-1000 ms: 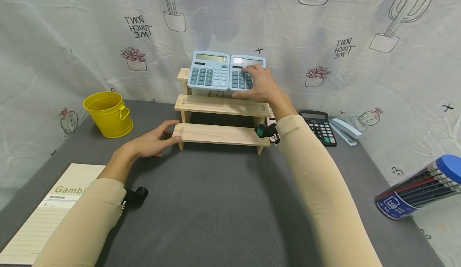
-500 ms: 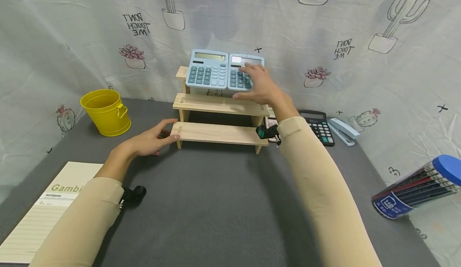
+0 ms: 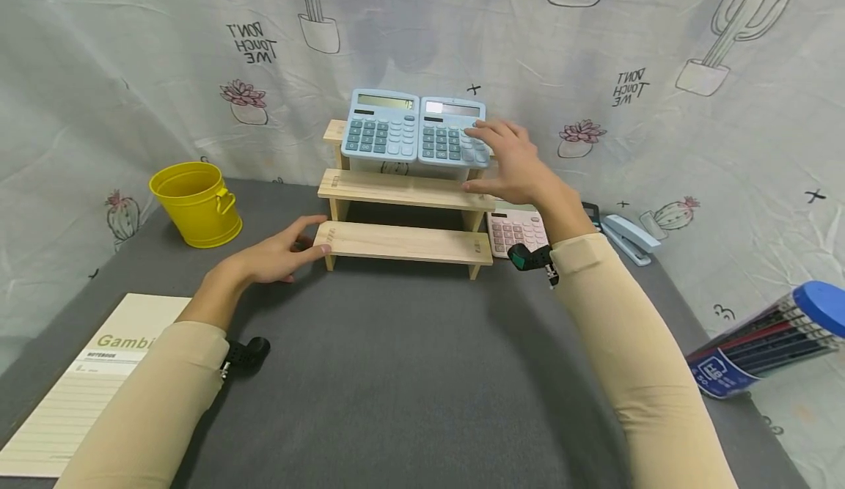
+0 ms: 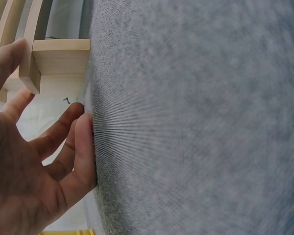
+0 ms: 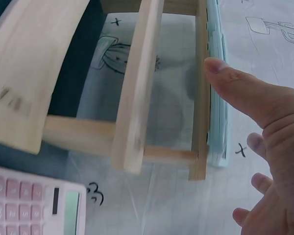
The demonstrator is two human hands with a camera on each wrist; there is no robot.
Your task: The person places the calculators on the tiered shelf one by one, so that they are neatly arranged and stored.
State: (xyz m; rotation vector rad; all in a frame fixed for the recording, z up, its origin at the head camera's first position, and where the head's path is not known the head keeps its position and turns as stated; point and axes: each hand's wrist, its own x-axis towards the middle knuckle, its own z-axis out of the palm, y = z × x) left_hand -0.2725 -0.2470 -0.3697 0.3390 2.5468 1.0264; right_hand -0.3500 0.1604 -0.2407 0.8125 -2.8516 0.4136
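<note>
Two light-blue calculators stand side by side on the top tier of a wooden step shelf [image 3: 403, 243]: the left calculator [image 3: 381, 126] and the right calculator [image 3: 449, 137]. My right hand [image 3: 515, 163] is at the right calculator's right edge, its fingers spread and loosely bent and holding nothing. In the right wrist view, the thumb [image 5: 235, 81] overlaps the calculator's edge. My left hand [image 3: 273, 254] holds the left end of the lowest board between thumb and index finger, seen closer in the left wrist view with the board [image 4: 32, 58]. Its other fingers rest by the tabletop.
A pink calculator [image 3: 518, 231] lies right of the shelf, with a black calculator [image 3: 590, 214] partly hidden behind my right arm. Beyond are a light-blue stapler [image 3: 630, 238] and a pencil tub [image 3: 766, 342]. On the left are a yellow bucket [image 3: 196, 207] and a notebook [image 3: 86, 394].
My right hand has moved right, off the front of the right calculator, uncovering its keys and the pink calculator. My left hand has stayed at the board's end.
</note>
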